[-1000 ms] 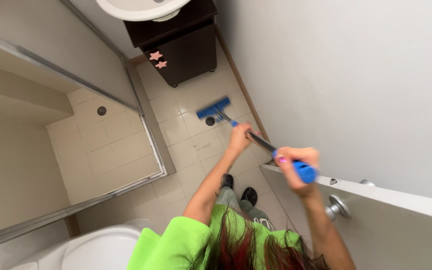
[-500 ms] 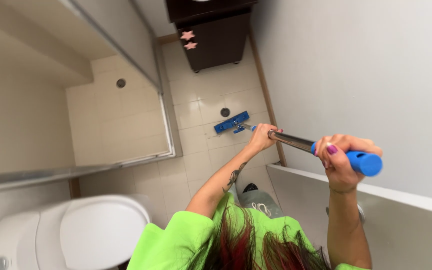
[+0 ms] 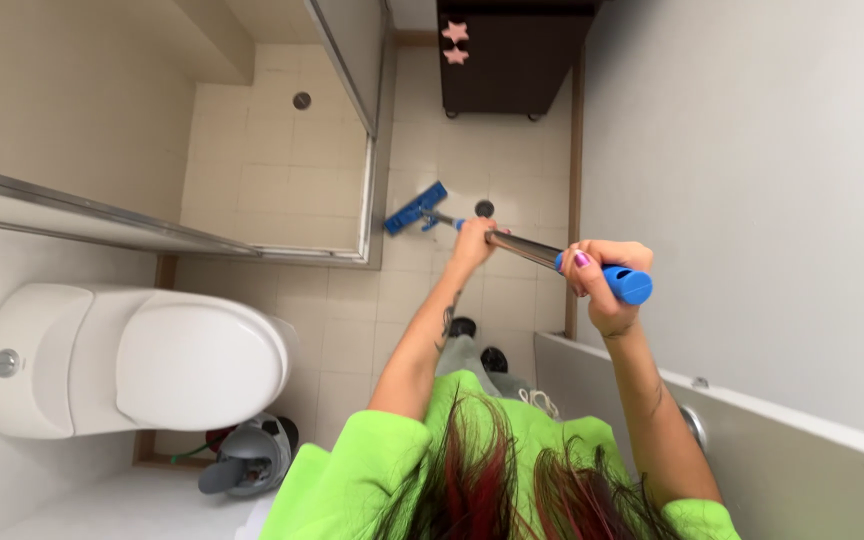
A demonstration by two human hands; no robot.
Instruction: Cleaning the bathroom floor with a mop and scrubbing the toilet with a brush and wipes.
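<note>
The right hand (image 3: 600,285) is wrapped tight around the blue grip at the upper end of the mop (image 3: 512,243), fingers curled over the top with painted nails showing, the blue end cap sticking out past the fist toward the wall. Further down the shaft, the left hand (image 3: 475,243) is closed around the shiny metal pole just where a short blue collar begins, arm stretched out straight from the bright green sleeve. The pole slants down and away from the person, from the right hand to the floor.

The flat blue mop head (image 3: 415,208) lies on the pale floor tiles (image 3: 347,340), tilted at an angle, just beside the metal threshold of the shower stall (image 3: 272,160) and near a small round floor drain (image 3: 484,208). A second drain sits inside the stall's tiled base.

Beyond the mop head stands a dark cabinet (image 3: 507,70) with two pink star stickers on its front. To the left, a white toilet (image 3: 142,360) has its lid down, and a small grey bin (image 3: 247,458) sits at its base. The person's dark shoes show on the tiles beneath the arms. A grey door (image 3: 752,450) edge runs along the lower right, against the plain wall.
</note>
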